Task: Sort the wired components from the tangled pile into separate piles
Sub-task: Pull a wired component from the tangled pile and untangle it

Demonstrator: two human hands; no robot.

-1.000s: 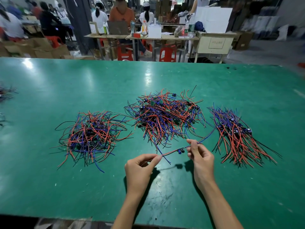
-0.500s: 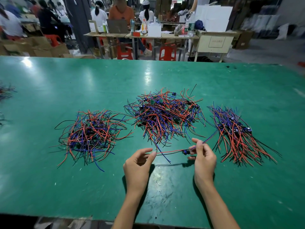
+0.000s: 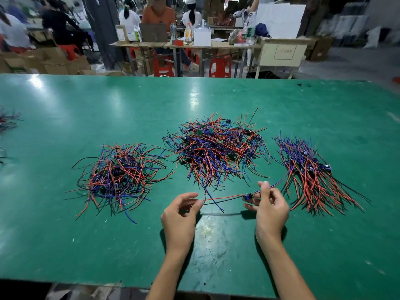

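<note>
Just nearer to me than the tangled pile [image 3: 218,151] at the middle of the green table [image 3: 65,245], I hold one wired component [image 3: 248,196] stretched between both hands above the tabletop. My left hand [image 3: 180,215] pinches the ends of its red and black leads [image 3: 220,200] between thumb and fingertips; the other fingers curl loosely. My right hand [image 3: 271,207] pinches the component just beside its small dark board, forefinger raised, and the blue lead [image 3: 277,183] runs on past that hand toward the right-hand pile.

Three heaps of red, blue and black wires lie on the table. The tangled pile is the largest, with small green and dark boards showing among the wires. Left of it, well apart, sits a looser round pile [image 3: 120,173]. Right of it lies a neater pile [image 3: 311,172], its boards gathered at the far end and its wires fanned toward me and to the right. My right hand is near that pile's nearest wires, not touching them.

Far left of the tangled pile, at the table's edge, a few more wires [image 3: 7,121] show. Beyond the table, seated workers [image 3: 159,15], red stools [image 3: 219,67] and cardboard boxes [image 3: 54,61].
</note>
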